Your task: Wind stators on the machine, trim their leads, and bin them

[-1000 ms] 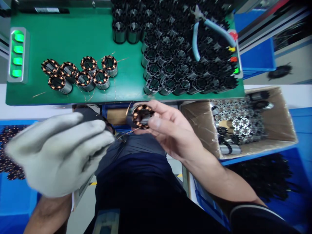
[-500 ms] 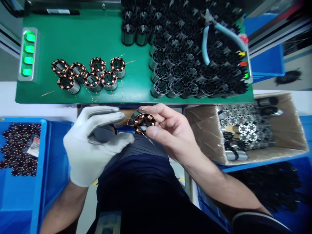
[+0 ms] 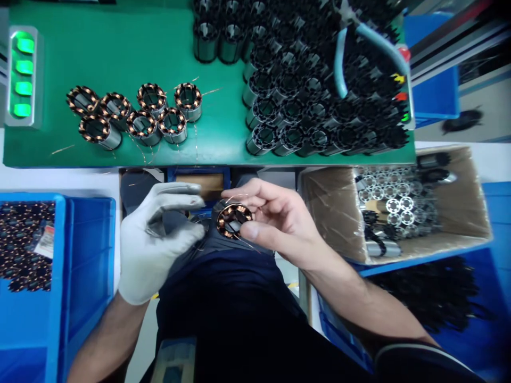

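Our bare right hand (image 3: 281, 221) grips a short, dark hollow cylinder ringed with copper windings (image 3: 227, 227) between thumb and fingers, above our lap. At its nine o'clock, our white-gloved left hand (image 3: 151, 236) hangs just beside it, thumb and fingers parted. Between ten and eleven o'clock, seven copper-wound steel cylinders (image 3: 147, 137) sit on the flat green tabletop (image 3: 99, 53); towards one o'clock, rows of black-topped metal cylinders (image 3: 293, 125); at three, a brown cardboard box (image 3: 331, 207).
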Motion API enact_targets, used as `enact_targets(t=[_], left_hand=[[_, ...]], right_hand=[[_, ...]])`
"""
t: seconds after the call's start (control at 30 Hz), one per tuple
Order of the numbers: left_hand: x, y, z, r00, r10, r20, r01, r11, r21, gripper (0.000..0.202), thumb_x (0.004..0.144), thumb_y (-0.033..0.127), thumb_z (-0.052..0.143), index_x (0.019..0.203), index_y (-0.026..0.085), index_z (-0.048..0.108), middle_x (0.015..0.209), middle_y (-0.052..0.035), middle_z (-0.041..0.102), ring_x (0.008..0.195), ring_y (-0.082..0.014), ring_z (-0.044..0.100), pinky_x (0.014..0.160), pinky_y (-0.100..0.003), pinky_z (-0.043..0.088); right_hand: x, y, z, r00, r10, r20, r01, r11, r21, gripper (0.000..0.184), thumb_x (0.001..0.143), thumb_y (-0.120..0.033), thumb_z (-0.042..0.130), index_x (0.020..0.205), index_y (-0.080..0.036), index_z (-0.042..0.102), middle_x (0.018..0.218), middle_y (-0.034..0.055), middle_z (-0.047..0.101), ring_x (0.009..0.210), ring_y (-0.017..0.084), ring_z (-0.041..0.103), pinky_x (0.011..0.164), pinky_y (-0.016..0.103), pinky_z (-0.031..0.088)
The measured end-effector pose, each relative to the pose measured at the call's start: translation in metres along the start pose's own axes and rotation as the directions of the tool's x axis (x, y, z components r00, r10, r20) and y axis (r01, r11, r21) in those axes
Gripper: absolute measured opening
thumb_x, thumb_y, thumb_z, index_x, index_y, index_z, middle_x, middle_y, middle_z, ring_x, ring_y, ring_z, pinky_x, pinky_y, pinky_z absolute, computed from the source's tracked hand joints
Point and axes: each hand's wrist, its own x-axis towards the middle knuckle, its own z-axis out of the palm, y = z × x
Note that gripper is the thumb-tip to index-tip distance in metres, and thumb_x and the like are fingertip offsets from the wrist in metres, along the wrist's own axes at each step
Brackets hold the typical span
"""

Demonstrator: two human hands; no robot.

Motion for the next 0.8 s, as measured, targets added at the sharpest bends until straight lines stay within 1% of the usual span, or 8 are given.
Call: enact_targets(t=[0.13, 0.23, 0.4, 0.53, 0.6, 0.67, 0.73, 0.8], left_hand=[[0.006, 0.021, -0.002, 1.000, 0.020, 0.020, -0.021, 0.998, 0.054, 0.011, 0.098, 0.024, 0.092, 0.106, 0.032, 0.089, 0.122, -0.0016, 0.085, 0.117, -0.0228, 0.081, 0.106, -0.036, 0.070], [0.004, 0.021, 0.003, 0.999, 0.035, -0.014, -0.034, 0.998, 0.054, 0.009, 0.098, 0.022, 0.090, 0.100, 0.030, 0.086, 0.120, -0.0022, 0.084, 0.116, -0.0229, 0.081, 0.104, -0.036, 0.070], [-0.008, -0.005, 0.012, 0.995, -0.099, 0.009, 0.099, 0.995, -0.021, 0.012, 0.110, 0.034, 0.075, 0.102, 0.027, 0.079, 0.125, -0.0061, 0.081, 0.123, -0.0242, 0.078, 0.109, -0.037, 0.066], [-0.013, -0.030, 0.008, 0.964, -0.262, -0.042, 0.259, 0.963, -0.074, 0.026, 0.112, 0.050, 0.071, 0.106, 0.025, 0.075, 0.118, -0.0080, 0.083, 0.114, -0.0241, 0.080, 0.103, -0.037, 0.066], [-0.011, -0.028, 0.000, 0.985, -0.154, -0.072, 0.153, 0.988, -0.024, 0.028, 0.105, 0.052, 0.083, 0.115, 0.027, 0.075, 0.126, -0.0076, 0.082, 0.121, -0.0258, 0.080, 0.110, -0.042, 0.066], [-0.008, -0.012, -0.007, 0.996, 0.080, -0.031, -0.077, 0.994, 0.080, 0.057, 0.088, 0.054, 0.101, 0.134, 0.033, 0.074, 0.141, -0.0073, 0.079, 0.136, -0.0322, 0.077, 0.123, -0.052, 0.062], [-0.005, 0.009, -0.009, 0.959, 0.265, 0.099, -0.281, 0.932, 0.227, 0.091, 0.074, 0.056, 0.110, 0.154, 0.042, 0.068, 0.152, -0.0055, 0.077, 0.148, -0.0383, 0.072, 0.133, -0.060, 0.057], [-0.003, 0.028, -0.006, 0.937, 0.296, 0.186, -0.346, 0.865, 0.364, 0.091, 0.084, 0.053, 0.105, 0.164, 0.047, 0.062, 0.149, -0.0013, 0.081, 0.144, -0.0361, 0.077, 0.130, -0.057, 0.062]], right_hand=[[0.004, 0.002, 0.008, 0.999, 0.000, 0.034, 0.000, 1.000, 0.000, 0.050, 0.089, -0.026, 0.101, 0.133, -0.021, 0.078, 0.116, 0.0063, 0.089, 0.098, 0.016, 0.084, 0.094, 0.027, 0.070], [0.007, 0.008, 0.009, 0.999, 0.002, 0.041, -0.002, 1.000, 0.000, 0.053, 0.089, -0.024, 0.101, 0.135, -0.020, 0.077, 0.119, 0.0066, 0.087, 0.101, 0.015, 0.083, 0.096, 0.027, 0.070], [0.006, 0.016, 0.004, 0.997, -0.020, 0.077, 0.015, 0.998, 0.059, 0.055, 0.091, -0.032, 0.100, 0.139, -0.020, 0.077, 0.120, 0.0067, 0.086, 0.105, 0.017, 0.083, 0.098, 0.028, 0.069], [0.002, 0.001, 0.000, 0.998, -0.041, 0.037, 0.038, 0.995, 0.091, 0.053, 0.097, -0.045, 0.094, 0.140, -0.022, 0.075, 0.120, 0.0063, 0.086, 0.106, 0.020, 0.085, 0.095, 0.030, 0.069], [0.001, -0.008, 0.001, 1.000, -0.021, -0.022, 0.022, 1.000, 0.011, 0.057, 0.096, -0.040, 0.096, 0.144, -0.024, 0.070, 0.114, 0.0036, 0.085, 0.104, 0.018, 0.084, 0.095, 0.028, 0.068], [0.002, -0.013, 0.003, 0.999, 0.002, -0.043, -0.003, 0.999, -0.035, 0.067, 0.093, -0.034, 0.098, 0.149, -0.026, 0.063, 0.109, 0.0004, 0.082, 0.099, 0.016, 0.081, 0.093, 0.026, 0.067], [0.004, -0.012, 0.005, 1.000, 0.026, -0.013, -0.026, 0.999, -0.021, 0.073, 0.093, -0.031, 0.098, 0.154, -0.027, 0.058, 0.108, -0.0013, 0.079, 0.095, 0.014, 0.079, 0.091, 0.024, 0.066], [0.005, -0.008, 0.007, 0.998, 0.045, 0.032, -0.045, 0.999, -0.008, 0.075, 0.094, -0.030, 0.098, 0.156, -0.028, 0.055, 0.108, -0.0020, 0.076, 0.095, 0.013, 0.077, 0.090, 0.024, 0.065]])
